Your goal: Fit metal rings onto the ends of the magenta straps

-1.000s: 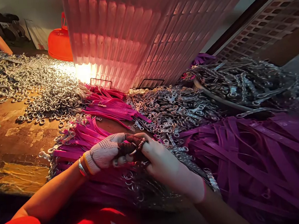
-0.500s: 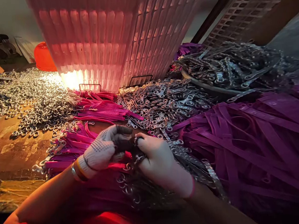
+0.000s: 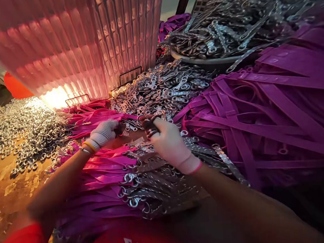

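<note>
My left hand (image 3: 105, 134), in a dotted white glove with dark fingertips, is curled above the near bundle of magenta straps (image 3: 106, 166); what it holds, if anything, is hidden. My right hand (image 3: 167, 137), gloved in white with darkened fingers, is closed near the middle, beside the heap of dark metal-ringed pieces (image 3: 159, 88); its grip is too dark to make out. The two hands are apart. Below them, dark braided pieces with silver rings (image 3: 161, 184) lie against the magenta straps. A second magenta bundle (image 3: 95, 118) rests behind my left hand.
Ribbed translucent panels (image 3: 71, 50) stand at the back, with an orange object (image 3: 16, 85) beside them. Silver ringed parts (image 3: 31, 127) cover the left of the wooden table (image 3: 7, 210). A heaped basin (image 3: 202, 60) and a large purple strap pile (image 3: 248, 123) occupy the right.
The camera view has shifted rightward and down. My hands, close together before over the near bundle, have separated and moved farther forward, uncovering the dark braided pieces and straps below.
</note>
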`<state>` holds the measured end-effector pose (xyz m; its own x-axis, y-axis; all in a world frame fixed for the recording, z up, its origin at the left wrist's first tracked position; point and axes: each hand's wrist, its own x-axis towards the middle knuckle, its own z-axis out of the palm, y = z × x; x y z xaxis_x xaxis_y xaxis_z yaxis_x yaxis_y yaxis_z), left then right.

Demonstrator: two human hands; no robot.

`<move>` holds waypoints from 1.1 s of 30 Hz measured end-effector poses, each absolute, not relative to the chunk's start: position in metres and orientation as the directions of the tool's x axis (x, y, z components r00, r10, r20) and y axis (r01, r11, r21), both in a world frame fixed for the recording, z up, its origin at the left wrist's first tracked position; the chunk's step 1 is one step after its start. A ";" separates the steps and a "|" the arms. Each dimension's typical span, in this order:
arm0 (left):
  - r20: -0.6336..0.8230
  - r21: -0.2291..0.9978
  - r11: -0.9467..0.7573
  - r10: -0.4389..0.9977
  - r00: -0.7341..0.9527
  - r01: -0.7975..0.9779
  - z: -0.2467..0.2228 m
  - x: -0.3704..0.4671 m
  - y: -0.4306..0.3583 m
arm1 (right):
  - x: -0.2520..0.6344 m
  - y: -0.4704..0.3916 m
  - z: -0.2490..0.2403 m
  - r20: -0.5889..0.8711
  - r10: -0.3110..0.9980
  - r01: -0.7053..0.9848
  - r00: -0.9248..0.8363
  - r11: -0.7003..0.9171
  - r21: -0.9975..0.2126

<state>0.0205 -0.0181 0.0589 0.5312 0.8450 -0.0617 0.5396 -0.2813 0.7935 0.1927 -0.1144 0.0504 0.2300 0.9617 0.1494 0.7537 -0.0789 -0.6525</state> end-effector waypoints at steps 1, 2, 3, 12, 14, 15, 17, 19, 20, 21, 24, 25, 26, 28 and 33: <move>-0.069 0.724 -0.329 0.840 0.538 0.607 0.050 0.020 -0.010 | 0.197 -0.111 0.048 0.139 0.960 0.761 0.243 -0.100 -0.641; -0.092 0.678 -0.348 0.833 0.545 0.647 0.040 0.019 -0.002 | 0.200 -0.108 0.047 0.121 0.963 0.766 0.240 -0.112 -0.632; -0.121 0.657 -0.345 0.829 0.546 0.670 0.031 0.019 0.003 | 0.200 -0.107 0.046 0.101 0.969 0.772 0.227 -0.116 -0.624; -0.349 0.857 0.066 0.805 0.481 0.511 0.037 -0.016 -0.020 | 0.165 -0.122 0.049 0.064 0.992 0.817 -0.106 0.123 -0.564; -0.358 0.918 0.211 0.802 0.478 0.334 0.049 -0.028 -0.040 | 0.154 -0.121 0.054 0.025 0.989 0.864 -0.142 0.137 -0.485; -0.354 0.929 0.243 0.803 0.480 0.279 0.053 -0.032 -0.050 | 0.149 -0.121 0.057 0.001 0.988 0.886 -0.156 0.140 -0.443; -0.353 0.935 0.293 0.796 0.491 0.197 0.057 -0.037 -0.066 | 0.138 -0.120 0.064 -0.035 0.983 0.916 -0.179 0.154 -0.370; -0.381 0.919 0.377 0.777 0.501 0.115 0.056 -0.039 -0.077 | 0.129 -0.122 0.071 -0.036 0.979 0.932 -0.200 0.178 -0.316; -0.405 0.900 0.431 0.764 0.502 0.069 0.056 -0.040 -0.080 | 0.125 -0.123 0.074 -0.031 0.977 0.936 -0.209 0.191 -0.294; -0.430 0.874 0.485 0.750 0.503 0.024 0.055 -0.040 -0.083 | 0.121 -0.125 0.076 -0.025 0.976 0.941 -0.216 0.201 -0.271; -0.443 0.843 0.535 0.743 0.502 -0.048 0.055 -0.043 -0.089 | 0.112 -0.130 0.077 -0.013 0.977 0.956 -0.212 0.205 -0.209; -0.414 0.873 0.486 0.767 0.490 -0.023 0.056 -0.045 -0.091 | 0.110 -0.132 0.077 -0.011 0.979 0.962 -0.201 0.196 -0.193; -0.363 0.919 0.391 0.802 0.475 0.041 0.056 -0.047 -0.093 | 0.109 -0.134 0.076 -0.012 0.981 0.966 -0.192 0.187 -0.179; -0.185 0.967 0.078 0.873 0.452 0.244 0.057 -0.050 -0.097 | 0.106 -0.137 0.075 -0.020 0.982 0.972 -0.190 0.185 -0.148; 0.051 0.788 -0.406 0.792 0.608 0.463 0.049 -0.060 -0.094 | 0.100 -0.142 0.075 -0.022 0.975 0.975 -0.220 0.218 -0.050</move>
<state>-0.0595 -0.0939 0.0489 0.6079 0.7924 0.0509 0.4628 -0.4057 0.7882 0.1003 -0.1424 0.0751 -0.2195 0.9754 -0.0215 0.9746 0.2183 -0.0502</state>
